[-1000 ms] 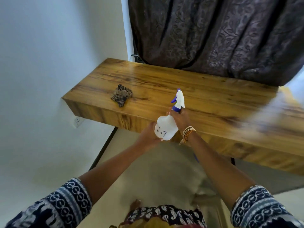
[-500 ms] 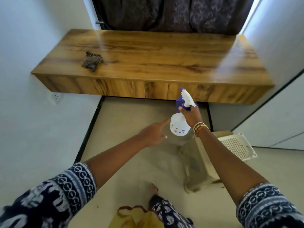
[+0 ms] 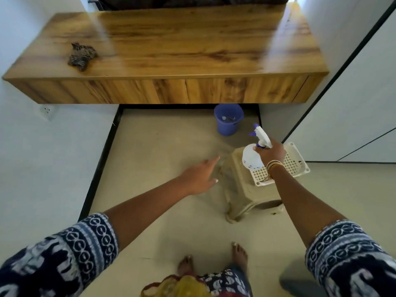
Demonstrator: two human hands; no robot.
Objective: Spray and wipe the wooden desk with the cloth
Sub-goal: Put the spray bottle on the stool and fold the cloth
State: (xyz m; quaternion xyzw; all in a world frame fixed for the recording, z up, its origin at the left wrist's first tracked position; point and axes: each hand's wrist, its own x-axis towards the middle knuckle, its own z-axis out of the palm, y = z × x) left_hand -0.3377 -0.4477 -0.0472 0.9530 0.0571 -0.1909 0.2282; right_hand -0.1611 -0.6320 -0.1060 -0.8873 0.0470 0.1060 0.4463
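Two hands were out in front of me, both low over the floor and well short of the long wooden desk (image 3: 171, 46). My right hand (image 3: 271, 152) was closed around the neck of the white spray bottle with the blue trigger (image 3: 256, 146), holding it above the beige plastic stool (image 3: 242, 189) and the white lattice basket (image 3: 296, 162) that sat on it. My left hand (image 3: 199, 176) was empty, fingers spread and loosely extended. The crumpled dark checked cloth (image 3: 81, 56) lay on the desk's left end, up and to the left of both hands. I judged the left hand the nearer one for it, reaching forward and leftward, while the desk's long axis ran left to right for the wiping strokes.
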